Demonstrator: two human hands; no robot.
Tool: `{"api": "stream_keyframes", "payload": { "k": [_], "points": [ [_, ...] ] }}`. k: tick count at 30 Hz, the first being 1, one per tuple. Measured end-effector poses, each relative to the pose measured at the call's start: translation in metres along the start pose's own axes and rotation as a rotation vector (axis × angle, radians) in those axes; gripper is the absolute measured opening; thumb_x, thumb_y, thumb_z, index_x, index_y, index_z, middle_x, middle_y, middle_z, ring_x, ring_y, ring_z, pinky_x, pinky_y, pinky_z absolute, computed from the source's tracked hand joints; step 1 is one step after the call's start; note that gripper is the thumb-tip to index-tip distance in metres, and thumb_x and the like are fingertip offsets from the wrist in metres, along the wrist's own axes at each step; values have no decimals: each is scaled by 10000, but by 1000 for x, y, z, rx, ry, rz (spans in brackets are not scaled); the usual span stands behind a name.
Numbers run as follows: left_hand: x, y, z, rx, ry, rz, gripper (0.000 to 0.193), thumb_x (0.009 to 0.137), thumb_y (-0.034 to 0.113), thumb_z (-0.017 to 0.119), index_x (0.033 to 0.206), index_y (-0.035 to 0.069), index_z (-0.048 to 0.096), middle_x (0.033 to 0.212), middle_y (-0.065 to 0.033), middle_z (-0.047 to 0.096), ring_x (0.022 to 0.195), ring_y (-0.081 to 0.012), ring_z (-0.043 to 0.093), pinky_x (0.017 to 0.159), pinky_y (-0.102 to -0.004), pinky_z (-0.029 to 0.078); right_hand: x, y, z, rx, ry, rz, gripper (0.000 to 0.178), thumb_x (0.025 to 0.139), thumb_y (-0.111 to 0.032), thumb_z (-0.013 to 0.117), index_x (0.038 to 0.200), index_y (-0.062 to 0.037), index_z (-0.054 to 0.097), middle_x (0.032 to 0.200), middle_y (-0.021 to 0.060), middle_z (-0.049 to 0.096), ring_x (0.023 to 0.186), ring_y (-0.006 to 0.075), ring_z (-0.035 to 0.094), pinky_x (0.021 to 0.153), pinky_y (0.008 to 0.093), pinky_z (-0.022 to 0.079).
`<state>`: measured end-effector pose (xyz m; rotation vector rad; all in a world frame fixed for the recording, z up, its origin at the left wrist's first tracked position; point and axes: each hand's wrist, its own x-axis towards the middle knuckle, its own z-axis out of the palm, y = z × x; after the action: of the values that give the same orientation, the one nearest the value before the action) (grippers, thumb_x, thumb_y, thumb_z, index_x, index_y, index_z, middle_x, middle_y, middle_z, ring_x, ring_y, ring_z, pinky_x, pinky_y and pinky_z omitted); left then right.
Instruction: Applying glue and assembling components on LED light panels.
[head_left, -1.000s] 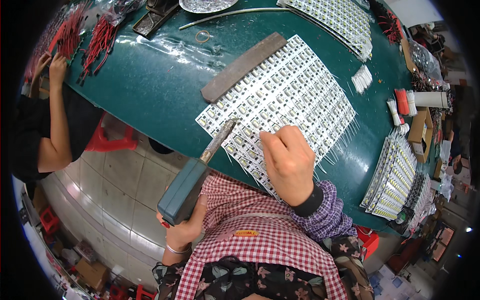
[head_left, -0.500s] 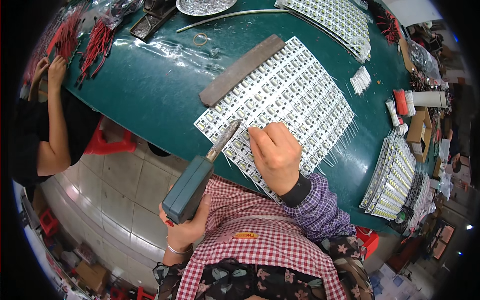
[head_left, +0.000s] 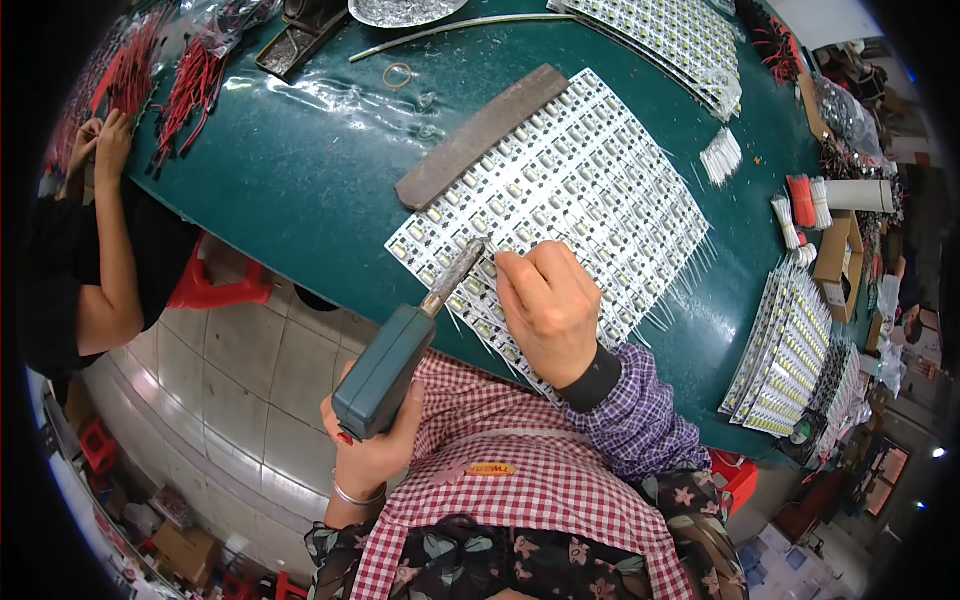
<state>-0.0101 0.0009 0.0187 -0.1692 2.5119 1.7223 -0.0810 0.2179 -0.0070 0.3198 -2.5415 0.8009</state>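
My left hand [head_left: 378, 445] is wrapped round a dark green soldering gun [head_left: 385, 365]. The gun's discoloured metal tip meets or hovers just over a panel of white LED circuit boards [head_left: 590, 190], near its lower left part; contact is hard to tell. Close beside the tip, my right hand [head_left: 550, 305] rests over the panel with thumb and forefinger pinched. What they hold is too small to make out. Along the panel's upper left edge lies a brown flat bar [head_left: 485, 135]. Thin white wires [head_left: 690, 275] stick out from the panel's right side.
Another LED panel stack [head_left: 660, 45] lies at the back, and more boards [head_left: 780, 355] sit at the right. A wire bundle [head_left: 720, 157], a cardboard box [head_left: 838, 265] and a rubber band [head_left: 397, 75] are on the green table. At left, another person's hands [head_left: 105, 145] handle red wires [head_left: 195, 95].
The soldering gun's body has risen slightly and shifted a little right, its tip staying near the same spot. My right hand barely moves.
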Motion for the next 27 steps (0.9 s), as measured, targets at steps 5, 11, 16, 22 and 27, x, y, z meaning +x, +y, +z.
{"api": "stream_keyframes", "payload": {
  "k": [5, 11, 16, 22, 27],
  "points": [
    [-2, -1, -2, 11, 6, 22, 185, 788, 21, 769, 961, -16, 715, 853, -107, 683, 664, -193, 673, 593, -282, 518, 0, -1, 1, 2, 0, 1, 180, 765, 29, 734, 916, -23, 652, 752, 65, 470, 681, 221, 543, 557, 348, 450],
    [-9, -2, -4, 3, 58, -54, 243, 781, 64, 792, 992, -32, 718, 868, -126, 713, 689, -219, 697, 630, -295, 545, 0, 0, 0, -8, -1, 6, 176, 768, 27, 736, 915, -27, 654, 752, 63, 471, 681, 218, 543, 556, 348, 451],
    [-7, 0, -3, -6, 47, -24, 211, 784, 42, 778, 975, -25, 718, 871, -119, 705, 679, -205, 688, 614, -294, 537, 0, -1, 0, -4, 1, 8, 176, 769, 27, 734, 916, -28, 655, 755, 64, 473, 684, 219, 545, 557, 346, 454],
    [-3, -3, 1, 23, 24, 49, 188, 773, 13, 765, 951, -12, 709, 839, -110, 671, 635, -205, 656, 572, -295, 510, 0, -1, 0, 1, 4, 11, 176, 771, 28, 734, 919, -26, 654, 757, 66, 475, 687, 223, 547, 558, 348, 455],
    [-1, 0, 0, 42, 2, 41, 192, 781, 23, 771, 958, -15, 706, 839, -106, 672, 636, -207, 655, 573, -298, 511, -1, 1, 1, 11, 10, 25, 182, 771, 29, 736, 926, -26, 657, 757, 68, 475, 687, 225, 550, 556, 353, 455]
  ]
}}
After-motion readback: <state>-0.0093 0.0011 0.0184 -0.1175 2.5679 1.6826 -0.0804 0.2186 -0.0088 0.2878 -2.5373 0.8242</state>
